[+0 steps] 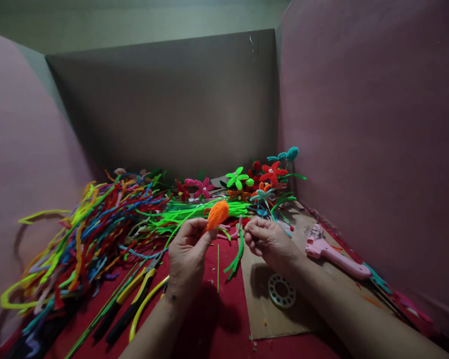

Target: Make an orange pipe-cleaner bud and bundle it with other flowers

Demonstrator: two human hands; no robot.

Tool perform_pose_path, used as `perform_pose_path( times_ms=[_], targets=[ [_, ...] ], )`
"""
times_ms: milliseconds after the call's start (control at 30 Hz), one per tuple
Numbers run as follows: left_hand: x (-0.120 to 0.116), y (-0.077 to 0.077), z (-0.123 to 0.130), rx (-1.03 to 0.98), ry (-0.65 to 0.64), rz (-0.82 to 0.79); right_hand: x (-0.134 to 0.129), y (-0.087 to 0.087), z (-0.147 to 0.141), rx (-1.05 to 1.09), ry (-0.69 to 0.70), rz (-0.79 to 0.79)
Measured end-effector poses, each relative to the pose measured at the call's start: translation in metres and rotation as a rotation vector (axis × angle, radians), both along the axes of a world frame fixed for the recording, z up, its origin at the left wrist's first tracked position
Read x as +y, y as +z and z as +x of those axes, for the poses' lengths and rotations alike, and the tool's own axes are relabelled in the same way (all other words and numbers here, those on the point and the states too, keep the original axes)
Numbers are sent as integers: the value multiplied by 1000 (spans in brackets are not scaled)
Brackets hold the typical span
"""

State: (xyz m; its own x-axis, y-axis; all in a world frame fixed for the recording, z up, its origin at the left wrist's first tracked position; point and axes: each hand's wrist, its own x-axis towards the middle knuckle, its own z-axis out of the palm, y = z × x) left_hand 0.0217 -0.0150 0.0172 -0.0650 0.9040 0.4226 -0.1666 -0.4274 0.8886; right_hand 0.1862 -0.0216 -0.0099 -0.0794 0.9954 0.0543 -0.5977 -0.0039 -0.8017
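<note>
My left hand [190, 253] is closed in a pinch on an orange pipe-cleaner flower bud [218, 214], held upright above the table. To its right, my right hand [266, 239] has its fingertips pressed together; whatever they hold, if anything, is too small or hidden to make out. Between the hands, a bent green pipe cleaner [240, 252] lies partly on the red cloth. Behind them spreads a bunch of bright green pipe cleaners [187, 212]. Below my right hand, a round white disc with holes [272, 290] rests on a cardboard sheet [260, 319].
A large heap of coloured pipe cleaners [93, 239] fills the left. Yellow-and-black pliers [132, 299] lie beside my left forearm. At the right is a pink glue gun [338, 257]. Finished pipe-cleaner flowers [272, 173] stand at the back. Pink side walls [374, 124] and a dark back panel [172, 109] enclose the table.
</note>
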Motion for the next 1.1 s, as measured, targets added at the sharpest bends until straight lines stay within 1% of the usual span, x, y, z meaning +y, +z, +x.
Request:
perform_pose_path(
  times_ms=[200,333,433,533,600,700,933,1033,1100],
  targets=[
    [-1,-3,-2,65,28,26,-1,1,-1,45,-3,15],
    [-1,-5,-6,173,111,126,-4,5,-3,39,5,16],
    [-4,-4,-7,252,156,219,-5,5,-3,37,-8,12],
    [-7,0,-5,236,187,253,-2,2,0,65,-19,35],
    [-8,2,-3,180,188,211,0,0,2,101,-10,70],
    [-3,3,-4,79,116,86,1,-2,3,117,20,127],
    [19,1,-11,-192,-172,-214,1,-3,2,110,56,206],
    [22,2,-11,-290,-292,-313,2,-4,2,114,26,198],
    [22,2,-10,-346,-336,-355,3,-4,2,122,-1,156]
  ],
)
